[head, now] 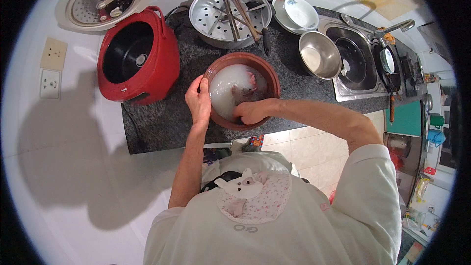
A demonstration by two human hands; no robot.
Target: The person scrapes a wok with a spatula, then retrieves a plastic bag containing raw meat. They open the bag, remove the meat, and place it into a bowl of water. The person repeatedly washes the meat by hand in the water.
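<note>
A reddish-brown earthenware pot stands on the dark speckled countertop before me. My left hand grips its left rim, thumb on the inside edge. White, wet-looking contents, perhaps rice or flour, cover the left part inside. A pinkish-red piece, perhaps meat, shows near the middle, beside darker liquid. Over the near right rim reaches my right hand, fingers curled down into the contents. Its fingertips are hidden, so whether they hold anything is unclear.
A red rice cooker, lid up, stands at left. Behind the pot, chopsticks and a black-handled utensil lie across a perforated metal steamer. Rightward are stacked white dishes, a stainless steel bowl and a sink with a faucet.
</note>
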